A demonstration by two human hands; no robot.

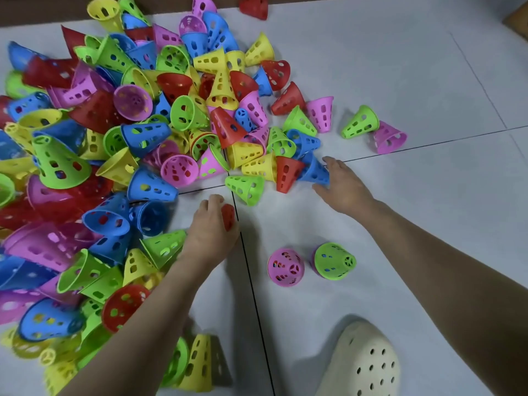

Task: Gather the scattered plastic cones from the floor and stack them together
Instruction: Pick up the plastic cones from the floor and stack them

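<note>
A big heap of perforated plastic cones (120, 144) in red, blue, green, yellow and pink covers the left and upper floor. My left hand (213, 227) grips a red cone (228, 217) at the heap's near edge. My right hand (341, 184) reaches to the heap's right edge, fingers spread, touching a blue cone (314, 171) that lies beside a red cone (287, 174). Two short stacks stand upright on the floor near me: one topped pink (285, 267), one topped green (334, 261). A green cone (247, 188) lies loose between my hands.
The floor is pale grey tile (414, 81) with dark joints. A cream perforated clog (363, 364) sits at the bottom right. A green cone (360, 122) and a pink cone (389, 138) lie apart to the right. A yellow cone (200, 364) stands near my left forearm.
</note>
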